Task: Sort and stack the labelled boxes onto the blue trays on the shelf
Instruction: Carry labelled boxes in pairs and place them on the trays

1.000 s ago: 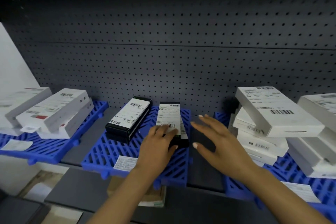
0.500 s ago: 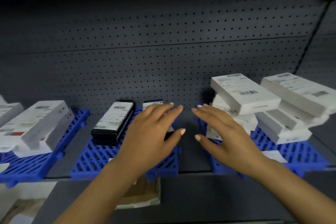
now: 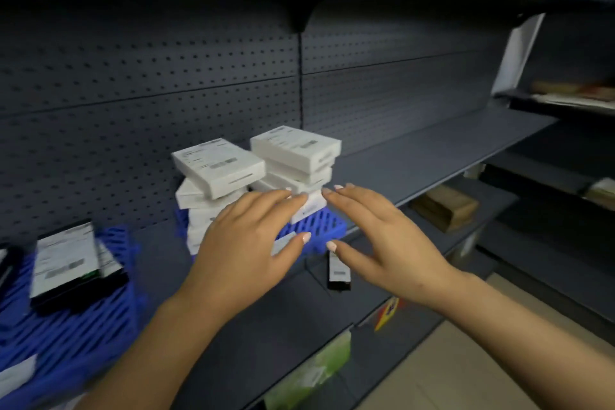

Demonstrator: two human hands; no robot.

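I am seeing a dim view; the dark pegboard (image 3: 149,103) is taking most of the light, and the top left corner is falling into near black. Brighter light is coming from the upper right. Motion blur is smearing the blue tray (image 3: 66,336) at lower left and the labels on the white boxes (image 3: 219,166). The shelf edges (image 3: 466,156) are bending from wide-angle distortion.

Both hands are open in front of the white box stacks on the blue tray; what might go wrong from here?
1. The left white stack looks skewed, its top box twisted and overhanging; a nudge from the left hand may topple it.
2. The right hand hovers near the right stack, which could be knocked off the blue tray.
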